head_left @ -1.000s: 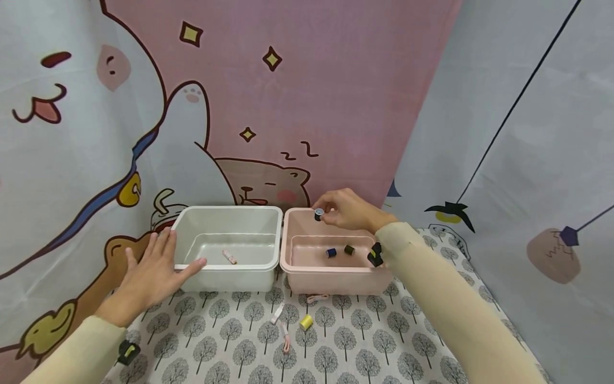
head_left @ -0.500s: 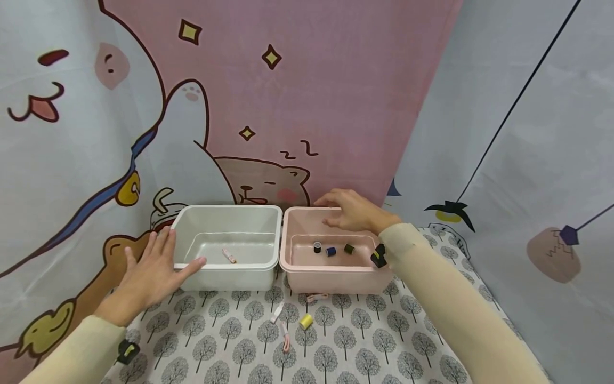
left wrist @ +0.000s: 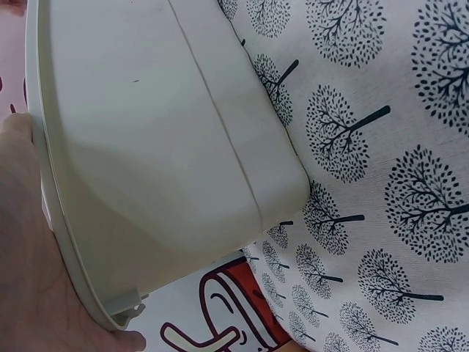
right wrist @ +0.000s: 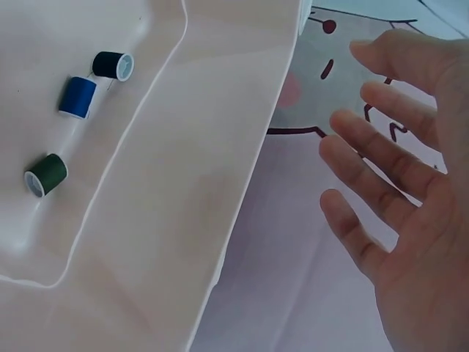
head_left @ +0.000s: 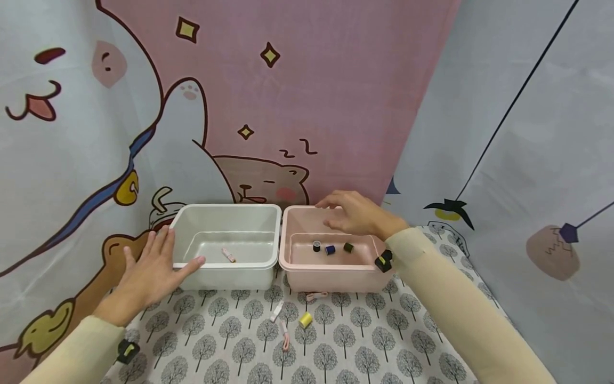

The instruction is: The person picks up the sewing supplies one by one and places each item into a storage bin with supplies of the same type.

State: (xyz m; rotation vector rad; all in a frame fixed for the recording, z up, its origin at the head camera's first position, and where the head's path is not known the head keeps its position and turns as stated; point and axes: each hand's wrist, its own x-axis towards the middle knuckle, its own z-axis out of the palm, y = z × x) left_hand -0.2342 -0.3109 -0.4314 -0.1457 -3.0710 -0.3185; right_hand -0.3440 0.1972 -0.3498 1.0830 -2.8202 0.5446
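My left hand [head_left: 151, 272] rests with spread fingers on the left front corner of a white plastic bin [head_left: 225, 277]; the left wrist view has it against the bin's rim [left wrist: 55, 169]. Over a pink bin [head_left: 336, 280] hovers my right hand [head_left: 357, 213], holding nothing, its fingers apart. Three thread spools lie on the pink bin's floor: a black one [right wrist: 110, 66], a blue one [right wrist: 77, 97] and a dark green one [right wrist: 47, 174]. Inside the white bin is a small pale pink folded strip [head_left: 228, 255].
In front of the bins, on the tree-print cloth [head_left: 211, 341], lie a yellow thread spool [head_left: 305, 320], a white strip [head_left: 276, 311], a pink looped strip [head_left: 285, 341] and another pink strip [head_left: 316, 296]. A cartoon-print curtain [head_left: 336, 96] hangs behind the bins.
My right hand has let go of the black thread spool, which now sits in the pink bin beside the blue one. That hand has since shifted slightly right. My left hand stays on the white bin.
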